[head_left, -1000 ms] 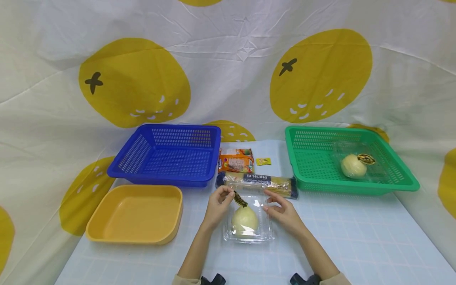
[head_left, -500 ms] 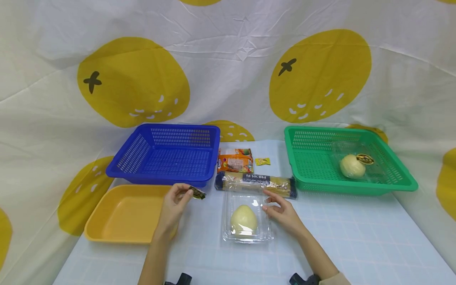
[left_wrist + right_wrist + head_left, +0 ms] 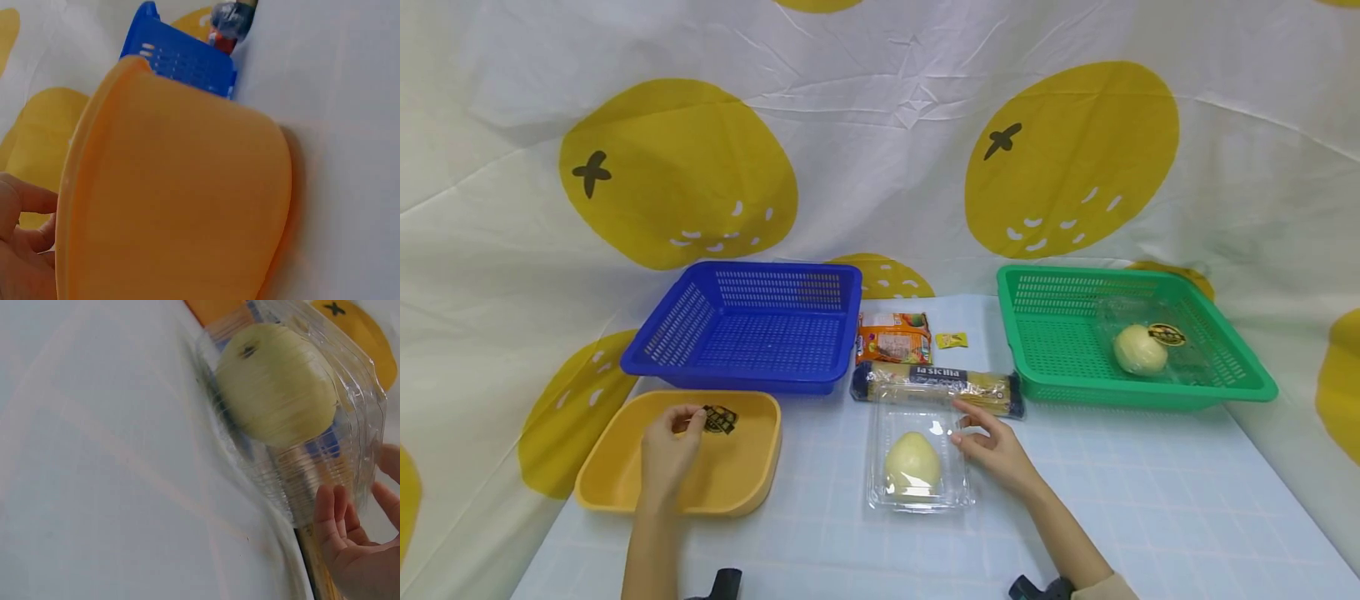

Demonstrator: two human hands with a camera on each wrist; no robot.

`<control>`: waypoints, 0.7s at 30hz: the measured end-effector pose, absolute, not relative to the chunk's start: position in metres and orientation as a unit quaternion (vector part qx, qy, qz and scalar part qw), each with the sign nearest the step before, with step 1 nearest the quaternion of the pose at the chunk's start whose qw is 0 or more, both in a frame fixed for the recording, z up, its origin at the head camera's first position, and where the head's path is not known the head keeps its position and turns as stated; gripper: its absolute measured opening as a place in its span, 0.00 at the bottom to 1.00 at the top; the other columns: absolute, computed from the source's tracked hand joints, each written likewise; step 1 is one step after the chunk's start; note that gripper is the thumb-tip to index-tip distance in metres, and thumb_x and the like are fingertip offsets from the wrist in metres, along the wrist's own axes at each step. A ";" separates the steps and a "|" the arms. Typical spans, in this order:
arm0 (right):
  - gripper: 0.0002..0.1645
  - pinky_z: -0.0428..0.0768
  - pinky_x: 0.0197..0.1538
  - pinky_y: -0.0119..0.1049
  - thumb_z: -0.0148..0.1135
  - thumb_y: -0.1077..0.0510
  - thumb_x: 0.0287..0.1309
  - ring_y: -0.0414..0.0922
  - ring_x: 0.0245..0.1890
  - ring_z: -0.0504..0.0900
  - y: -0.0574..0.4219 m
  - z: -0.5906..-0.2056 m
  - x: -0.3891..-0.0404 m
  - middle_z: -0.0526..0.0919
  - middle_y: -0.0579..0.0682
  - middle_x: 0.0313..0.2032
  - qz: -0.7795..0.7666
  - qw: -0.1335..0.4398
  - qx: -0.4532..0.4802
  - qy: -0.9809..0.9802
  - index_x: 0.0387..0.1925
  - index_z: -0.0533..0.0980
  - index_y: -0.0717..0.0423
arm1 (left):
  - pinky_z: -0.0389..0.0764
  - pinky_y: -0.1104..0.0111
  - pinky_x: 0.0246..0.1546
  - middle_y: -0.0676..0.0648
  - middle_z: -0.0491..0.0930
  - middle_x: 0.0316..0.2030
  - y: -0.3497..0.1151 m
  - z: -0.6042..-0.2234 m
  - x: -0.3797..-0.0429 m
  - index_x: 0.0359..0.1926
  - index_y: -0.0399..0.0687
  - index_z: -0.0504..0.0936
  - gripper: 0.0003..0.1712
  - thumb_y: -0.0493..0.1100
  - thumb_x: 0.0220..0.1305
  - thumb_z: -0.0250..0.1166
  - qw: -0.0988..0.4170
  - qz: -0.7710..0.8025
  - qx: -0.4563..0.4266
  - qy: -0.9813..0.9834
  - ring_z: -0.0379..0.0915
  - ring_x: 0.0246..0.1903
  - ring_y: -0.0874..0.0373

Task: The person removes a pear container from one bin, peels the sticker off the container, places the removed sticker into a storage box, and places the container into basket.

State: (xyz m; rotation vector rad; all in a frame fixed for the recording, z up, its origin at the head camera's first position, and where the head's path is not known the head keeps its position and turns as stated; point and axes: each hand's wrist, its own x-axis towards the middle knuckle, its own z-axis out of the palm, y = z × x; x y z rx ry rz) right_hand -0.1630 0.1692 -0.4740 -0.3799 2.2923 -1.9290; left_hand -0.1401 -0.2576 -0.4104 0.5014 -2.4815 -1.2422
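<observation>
My left hand point(image 3: 668, 450) is over the yellow plastic tub point(image 3: 752, 500), pinching a black-and-gold sticker point(image 3: 721, 419) between thumb and finger. In the left wrist view the tub's wall point(image 3: 181, 187) hides the sticker and part of the hand. A clear plastic clamshell box point(image 3: 957, 492) with a pale yellow-green round fruit point(image 3: 913, 465) inside stands at the table's middle. Along the box's right side rests my right hand point(image 3: 996, 446), fingers spread and touching its edge. The right wrist view shows these fingers point(image 3: 340, 519) loosely bent beside the ribbed plastic.
Behind the box lies a spaghetti pack point(image 3: 940, 387), with an orange snack packet point(image 3: 895, 337) and a small yellow sachet point(image 3: 951, 340) farther back. A blue basket point(image 3: 730, 379) stands back left. The green basket point(image 3: 1052, 392) at right holds another boxed fruit point(image 3: 1140, 350) bearing a sticker.
My left hand has pulled the sticker off the box and carried it left to above the yellow tub. The right hand and the box have stayed in place.
</observation>
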 end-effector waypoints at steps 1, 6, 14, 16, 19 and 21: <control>0.34 0.79 0.39 0.28 0.61 0.63 0.58 0.45 0.37 0.80 0.169 -0.474 -0.163 0.69 0.70 0.49 -0.638 0.061 -0.126 0.758 0.65 0.62 0.63 | 0.69 0.81 0.26 0.36 0.79 0.38 -0.262 -0.411 -0.140 0.41 0.33 0.79 0.13 0.41 0.65 0.57 0.164 -0.424 0.181 -0.872 0.67 0.31 0.67; 0.34 0.79 0.39 0.28 0.61 0.64 0.58 0.47 0.37 0.80 0.169 -0.473 -0.162 0.69 0.70 0.49 -0.639 0.061 -0.126 0.756 0.65 0.62 0.63 | 0.67 0.78 0.24 0.41 0.78 0.28 -0.287 -0.416 -0.142 0.38 0.29 0.78 0.13 0.39 0.62 0.59 0.164 -0.408 0.182 -0.879 0.65 0.25 0.69; 0.34 0.79 0.38 0.28 0.61 0.63 0.58 0.46 0.36 0.80 0.169 -0.473 -0.163 0.70 0.69 0.48 -0.638 0.058 -0.128 0.757 0.65 0.62 0.65 | 0.75 0.74 0.27 0.48 0.77 0.31 -0.323 -0.425 -0.149 0.48 0.27 0.73 0.23 0.47 0.67 0.56 0.053 -0.424 0.154 -0.891 0.69 0.27 0.68; 0.34 0.79 0.38 0.28 0.61 0.64 0.58 0.45 0.36 0.80 0.168 -0.473 -0.162 0.70 0.69 0.48 -0.638 0.058 -0.125 0.758 0.65 0.62 0.65 | 0.76 0.73 0.28 0.45 0.78 0.33 -0.329 -0.428 -0.151 0.50 0.25 0.71 0.25 0.47 0.68 0.55 0.035 -0.431 0.143 -0.890 0.71 0.28 0.68; 0.34 0.78 0.38 0.28 0.61 0.63 0.58 0.44 0.35 0.80 0.168 -0.472 -0.162 0.70 0.69 0.48 -0.638 0.061 -0.117 0.759 0.65 0.63 0.63 | 0.77 0.73 0.29 0.44 0.79 0.34 -0.337 -0.432 -0.152 0.51 0.23 0.69 0.25 0.46 0.69 0.54 0.018 -0.439 0.132 -0.889 0.71 0.27 0.69; 0.34 0.78 0.38 0.28 0.61 0.64 0.58 0.44 0.35 0.79 0.168 -0.472 -0.162 0.70 0.69 0.48 -0.639 0.064 -0.116 0.758 0.65 0.63 0.63 | 0.78 0.73 0.29 0.45 0.79 0.33 -0.341 -0.435 -0.152 0.52 0.22 0.68 0.26 0.45 0.69 0.54 0.009 -0.444 0.126 -0.887 0.71 0.27 0.69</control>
